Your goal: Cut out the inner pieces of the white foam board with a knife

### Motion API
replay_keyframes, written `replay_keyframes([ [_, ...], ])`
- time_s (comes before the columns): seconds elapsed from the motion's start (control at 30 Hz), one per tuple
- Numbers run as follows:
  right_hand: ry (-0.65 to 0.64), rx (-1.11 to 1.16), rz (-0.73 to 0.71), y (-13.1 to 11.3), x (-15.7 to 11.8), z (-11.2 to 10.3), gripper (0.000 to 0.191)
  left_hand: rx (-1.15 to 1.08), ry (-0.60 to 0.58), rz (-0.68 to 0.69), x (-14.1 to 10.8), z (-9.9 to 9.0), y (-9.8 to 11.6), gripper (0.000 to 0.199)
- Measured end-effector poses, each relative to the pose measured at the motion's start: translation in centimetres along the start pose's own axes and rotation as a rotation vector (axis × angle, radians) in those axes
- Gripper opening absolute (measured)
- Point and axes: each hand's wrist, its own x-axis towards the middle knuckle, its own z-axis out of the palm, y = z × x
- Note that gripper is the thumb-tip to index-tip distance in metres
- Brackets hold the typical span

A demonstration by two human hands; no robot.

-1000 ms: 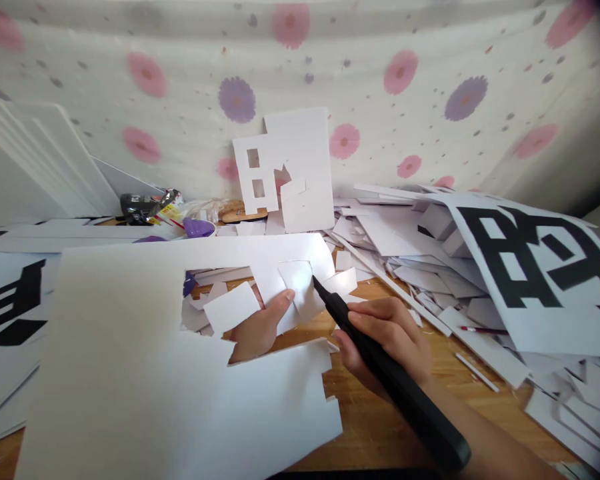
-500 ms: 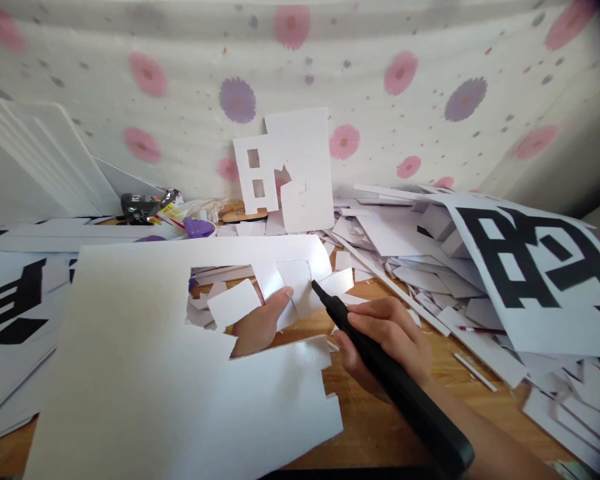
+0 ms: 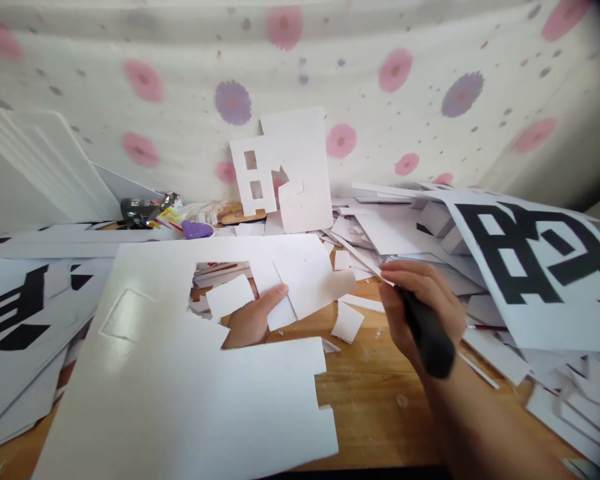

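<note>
A large white board (image 3: 190, 400) with an irregular cut-out lies tilted in front of me. My left hand (image 3: 253, 317) shows through that cut-out, its thumb pressed on the board's upper arm near a thin cut line; its other fingers are hidden. My right hand (image 3: 423, 303), to the right of the board and apart from it, is closed round a thick black pen-shaped tool (image 3: 433, 343). The tool's tip points away from me and is hard to make out. A faint four-sided outline marks the board's left part. A small white offcut (image 3: 347, 322) lies between board and right hand.
A white cut-out panel (image 3: 300, 170) leans on the flowered curtain (image 3: 180, 53). White scraps (image 3: 405, 230) pile up at the back right. Sheets with black shapes lie on both sides, one at right (image 3: 545, 267). A purple cup (image 3: 197, 229) stands behind the board on the wooden table (image 3: 375, 413).
My right hand has drawn the tool away from the board's cut edge, to the right. The board has shifted and tilted slightly; a small offcut now shows on the table beside it.
</note>
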Motion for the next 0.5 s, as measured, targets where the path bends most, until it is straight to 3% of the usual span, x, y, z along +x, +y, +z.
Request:
replay_keyframes([
  [0.13, -0.162, -0.026, 0.037, 1.3, -0.3, 0.5, 0.03, 0.021, 0.044, 0.022, 0.2, -0.3, -0.2, 0.028],
  [0.3, -0.39, 0.04, 0.103, 1.8, -0.7, 1.0, 0.037, -0.145, -0.035, 0.055, 0.4, -0.2, -0.8, 0.05],
  [0.5, -0.495, -0.023, 0.003, 2.4, -1.3, 1.3, 0.048, -0.12, -0.037, -0.017, 0.1, -0.2, -0.3, 0.046],
])
